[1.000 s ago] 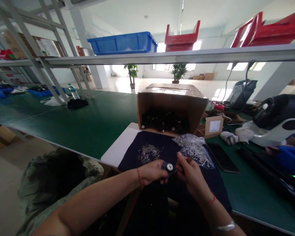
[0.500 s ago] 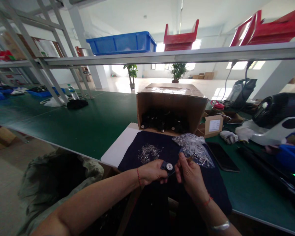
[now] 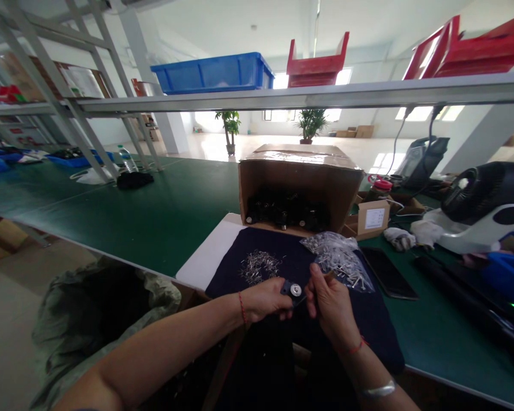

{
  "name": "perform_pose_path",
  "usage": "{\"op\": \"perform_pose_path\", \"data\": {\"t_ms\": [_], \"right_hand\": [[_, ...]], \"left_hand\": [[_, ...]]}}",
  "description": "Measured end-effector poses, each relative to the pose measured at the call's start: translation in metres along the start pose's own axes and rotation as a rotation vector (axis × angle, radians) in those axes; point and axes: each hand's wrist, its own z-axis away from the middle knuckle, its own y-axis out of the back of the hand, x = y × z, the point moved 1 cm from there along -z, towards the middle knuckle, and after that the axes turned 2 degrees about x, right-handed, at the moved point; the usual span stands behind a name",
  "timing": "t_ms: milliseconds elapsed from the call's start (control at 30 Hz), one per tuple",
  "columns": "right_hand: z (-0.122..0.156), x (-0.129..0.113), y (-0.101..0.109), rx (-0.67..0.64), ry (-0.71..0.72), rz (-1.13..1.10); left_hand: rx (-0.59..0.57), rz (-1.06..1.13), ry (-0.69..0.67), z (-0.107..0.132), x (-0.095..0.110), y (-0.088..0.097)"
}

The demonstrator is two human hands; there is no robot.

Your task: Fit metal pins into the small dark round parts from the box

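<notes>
My left hand (image 3: 270, 298) is closed on a small black part with a round silver metal disc (image 3: 296, 290) on its upper face. Close to its right side, my right hand (image 3: 329, 294) is pinched round a thin tool; a brownish end (image 3: 330, 275) shows above the fingers, and the rest is hidden in the grip. Just beyond the left hand, a loose pile of small metal pins (image 3: 260, 266) lies on a dark blue cloth (image 3: 227, 268). A clear plastic bag (image 3: 340, 257) of similar, larger metal pieces rests beyond the right hand.
An open cardboard box (image 3: 302, 157) holding black parts stands behind the cloth. To the right are a phone (image 3: 389, 273), white gloves (image 3: 399, 238) and a black-and-white fan (image 3: 480, 217). A shelf (image 3: 223, 103) crosses above the green table. A large sack (image 3: 98, 325) stands at lower left.
My right hand has shifted very slightly left, towards the black part. My left hand keeps its hold and has barely moved.
</notes>
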Motion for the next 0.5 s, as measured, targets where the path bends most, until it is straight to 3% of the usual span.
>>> {"op": "perform_pose_path", "data": {"t_ms": [500], "right_hand": [[0.0034,0.0047,0.0020,0.084,0.031,-0.038]], "left_hand": [[-0.007,-0.038,0.014,-0.0049,0.0012,-0.0015]]}}
